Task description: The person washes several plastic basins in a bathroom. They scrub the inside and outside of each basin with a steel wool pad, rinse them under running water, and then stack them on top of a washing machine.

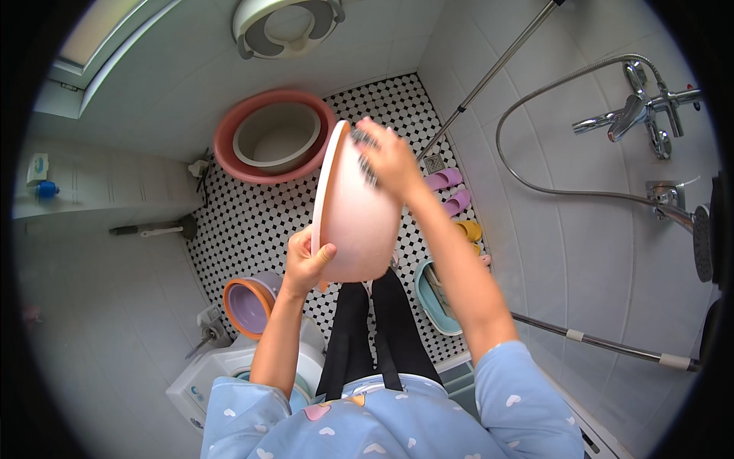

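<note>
A pink plastic basin [361,218] is tilted on its side in front of me, its outer wall towards my right. My left hand [307,261] grips its orange-edged rim low on the left, with the thumb on the outside. Against the upper outer wall, my right hand [390,160] presses a dark, mesh-like scrubber [368,163]; hand and scrubber are slightly blurred. The inside of the basin is hidden from view.
Beyond the basin, a large pink tub [226,146] holds a grey-white one [314,135]. An orange-rimmed purple basin [248,307] is at left. Slippers [457,202] and a teal bucket [424,292] are at right, near a metal pole [487,74] and a shower hose [504,120].
</note>
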Motion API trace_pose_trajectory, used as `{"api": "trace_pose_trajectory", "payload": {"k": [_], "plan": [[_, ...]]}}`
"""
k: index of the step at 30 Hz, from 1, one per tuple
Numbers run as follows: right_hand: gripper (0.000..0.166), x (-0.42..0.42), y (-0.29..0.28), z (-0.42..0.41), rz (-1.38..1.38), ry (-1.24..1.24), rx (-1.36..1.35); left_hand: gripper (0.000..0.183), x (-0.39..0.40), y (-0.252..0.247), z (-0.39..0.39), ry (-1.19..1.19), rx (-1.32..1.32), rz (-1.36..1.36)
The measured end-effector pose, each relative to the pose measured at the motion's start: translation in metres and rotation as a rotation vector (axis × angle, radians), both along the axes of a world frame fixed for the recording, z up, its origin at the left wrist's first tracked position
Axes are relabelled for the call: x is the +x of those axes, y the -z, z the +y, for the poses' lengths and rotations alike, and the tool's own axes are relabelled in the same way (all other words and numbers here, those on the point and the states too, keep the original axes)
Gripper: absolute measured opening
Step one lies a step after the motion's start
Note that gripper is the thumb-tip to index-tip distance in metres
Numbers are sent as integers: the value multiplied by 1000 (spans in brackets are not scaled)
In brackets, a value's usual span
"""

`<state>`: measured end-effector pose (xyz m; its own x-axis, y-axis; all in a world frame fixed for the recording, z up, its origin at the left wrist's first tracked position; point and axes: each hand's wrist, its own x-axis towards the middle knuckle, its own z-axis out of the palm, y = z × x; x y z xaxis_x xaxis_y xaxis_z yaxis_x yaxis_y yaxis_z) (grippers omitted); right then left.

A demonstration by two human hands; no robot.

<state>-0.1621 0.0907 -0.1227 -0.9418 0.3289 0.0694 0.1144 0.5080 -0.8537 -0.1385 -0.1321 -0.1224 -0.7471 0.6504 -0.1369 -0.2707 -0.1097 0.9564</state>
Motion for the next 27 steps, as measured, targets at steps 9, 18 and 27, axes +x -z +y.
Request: {"api": "trace_pose_trajectory", "payload": {"k": [9,18,27], "plan": [[66,58,-4,-83,206,-149,335,44,-9,13,-7,-43,-79,2],[45,-5,37,41,-195,12,-380,48,-2,-2,-15,9,18,-58],[27,-30,-29,65,-126,-350,-435,45,-15,20,-37,200,4,-254]]}}
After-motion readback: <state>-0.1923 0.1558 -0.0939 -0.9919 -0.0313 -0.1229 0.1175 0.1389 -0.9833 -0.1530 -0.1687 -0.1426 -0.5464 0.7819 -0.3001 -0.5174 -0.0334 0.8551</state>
